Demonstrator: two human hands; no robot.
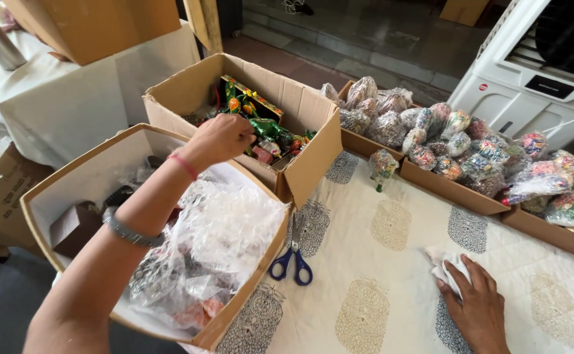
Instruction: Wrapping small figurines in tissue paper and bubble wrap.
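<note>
- A tabletop [392, 275] is lying under a cream quilted cloth printed with grey and tan oval motifs, and grey stone floor [365, 33] is showing beyond it.
- A white air cooler [529, 78] is standing at the far right, behind the boxes.
- A long shallow cardboard tray [444, 183] is running along the far edge, heaped with clear bags of colourful small items [470, 144]; one such bag [382, 165] is sitting alone on the cloth just in front of it.
- A white-lined carton [77, 177] at the near left is holding crumpled clear plastic wrap [221, 242].
- Beside it, an open cardboard box [300, 111] is holding bright green and red toys [267, 134].
- The left hand [218, 139] is reaching into that box, its grip curled closed over the toys; what it is clutching cannot be told.
- The right hand [474, 301] is pressing flat on a white cloth [447, 265], fingers spread.
- Blue-handled scissors [293, 262] are lying between the carton and that hand.
</note>
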